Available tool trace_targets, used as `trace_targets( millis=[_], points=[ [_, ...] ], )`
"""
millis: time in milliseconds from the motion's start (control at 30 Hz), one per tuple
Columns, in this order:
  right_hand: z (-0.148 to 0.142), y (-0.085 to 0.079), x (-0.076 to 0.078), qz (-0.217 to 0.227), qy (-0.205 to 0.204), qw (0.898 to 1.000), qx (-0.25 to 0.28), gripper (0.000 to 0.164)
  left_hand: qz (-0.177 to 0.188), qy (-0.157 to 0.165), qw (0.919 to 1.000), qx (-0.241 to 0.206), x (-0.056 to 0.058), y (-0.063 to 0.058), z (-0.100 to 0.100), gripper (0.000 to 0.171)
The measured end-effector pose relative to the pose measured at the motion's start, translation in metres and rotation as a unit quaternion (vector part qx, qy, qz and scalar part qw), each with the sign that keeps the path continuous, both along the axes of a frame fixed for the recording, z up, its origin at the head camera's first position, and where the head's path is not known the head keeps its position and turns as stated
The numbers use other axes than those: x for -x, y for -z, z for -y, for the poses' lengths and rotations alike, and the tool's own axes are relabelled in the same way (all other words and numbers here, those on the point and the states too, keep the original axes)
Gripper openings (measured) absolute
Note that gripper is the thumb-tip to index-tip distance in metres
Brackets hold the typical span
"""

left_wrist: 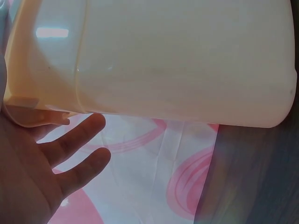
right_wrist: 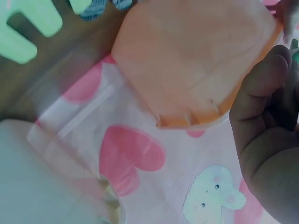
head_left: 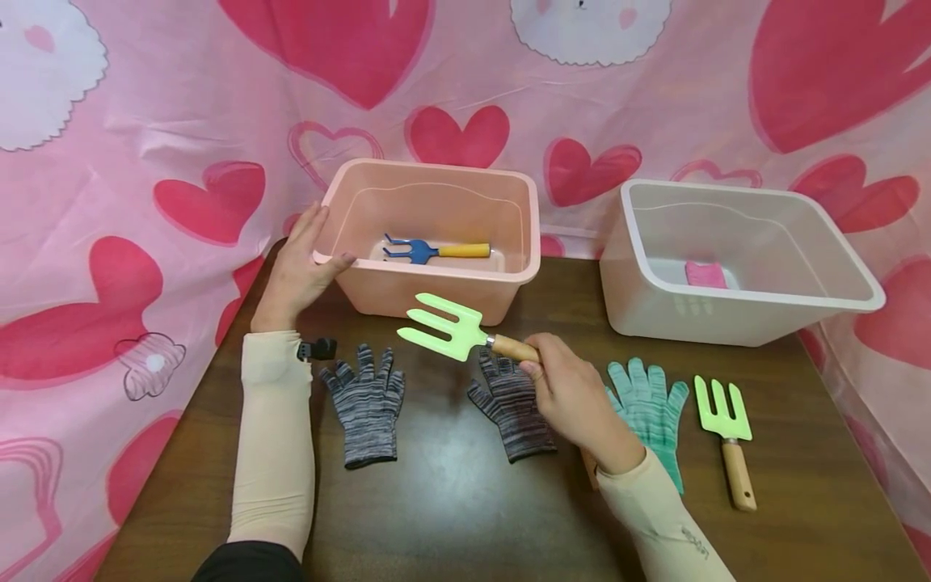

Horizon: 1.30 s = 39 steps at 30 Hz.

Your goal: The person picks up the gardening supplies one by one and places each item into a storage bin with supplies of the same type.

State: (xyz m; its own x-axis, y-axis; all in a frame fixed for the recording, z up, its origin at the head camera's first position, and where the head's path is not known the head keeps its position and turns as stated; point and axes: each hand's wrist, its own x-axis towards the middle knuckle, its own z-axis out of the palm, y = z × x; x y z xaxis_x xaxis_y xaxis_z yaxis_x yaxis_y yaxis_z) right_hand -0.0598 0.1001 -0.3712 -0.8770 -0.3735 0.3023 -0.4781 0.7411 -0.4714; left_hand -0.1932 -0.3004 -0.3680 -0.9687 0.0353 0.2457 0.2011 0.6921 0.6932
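Observation:
My right hand [head_left: 578, 400] grips the wooden handle of a light green garden hand fork [head_left: 457, 327], its tines pointing left just in front of the peach bin [head_left: 429, 293]. With fairly straight, spread fingers, my left hand [head_left: 294, 271] rests at that bin's front left corner, thumb by the rim. Inside the bin lies a blue three-pronged hand cultivator [head_left: 465, 250] with a yellow handle. Two grey striped gloves [head_left: 369, 412] lie on the table, one partly under the raised fork. A teal glove [head_left: 647, 400] is partly hidden by my right hand and wrist.
A white bin [head_left: 727, 311] holding a small pink item [head_left: 705, 275] stands at the back right. A second green hand fork [head_left: 727, 428] lies at the right. Part of a wooden piece [head_left: 589, 467] shows beneath my right forearm. Pink heart-patterned cloth [head_left: 465, 81] hangs behind the table.

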Motion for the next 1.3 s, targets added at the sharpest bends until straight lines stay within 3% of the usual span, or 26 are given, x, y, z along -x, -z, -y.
trace_targets(
  millis=[367,700,1167,1300],
  points=[
    [-0.011,-0.019,0.019,-0.024,0.007,1.000,0.001,0.021,-0.006,-0.002,1.0000,-0.005,0.002,0.000,-0.001,0.101],
    [-0.017,-0.022,0.041,-0.057,0.006,0.998,-0.004,0.021,-0.002,-0.004,1.0000,-0.006,0.001,-0.001,-0.002,0.101],
    [-0.019,-0.033,0.070,0.018,0.028,0.999,-0.011,0.021,-0.006,-0.006,0.9999,-0.009,0.002,0.001,-0.002,0.100],
    [-0.018,-0.037,0.077,0.018,0.022,0.999,-0.021,0.021,-0.008,-0.007,0.9999,-0.007,0.002,0.002,0.000,0.100]
  ],
)
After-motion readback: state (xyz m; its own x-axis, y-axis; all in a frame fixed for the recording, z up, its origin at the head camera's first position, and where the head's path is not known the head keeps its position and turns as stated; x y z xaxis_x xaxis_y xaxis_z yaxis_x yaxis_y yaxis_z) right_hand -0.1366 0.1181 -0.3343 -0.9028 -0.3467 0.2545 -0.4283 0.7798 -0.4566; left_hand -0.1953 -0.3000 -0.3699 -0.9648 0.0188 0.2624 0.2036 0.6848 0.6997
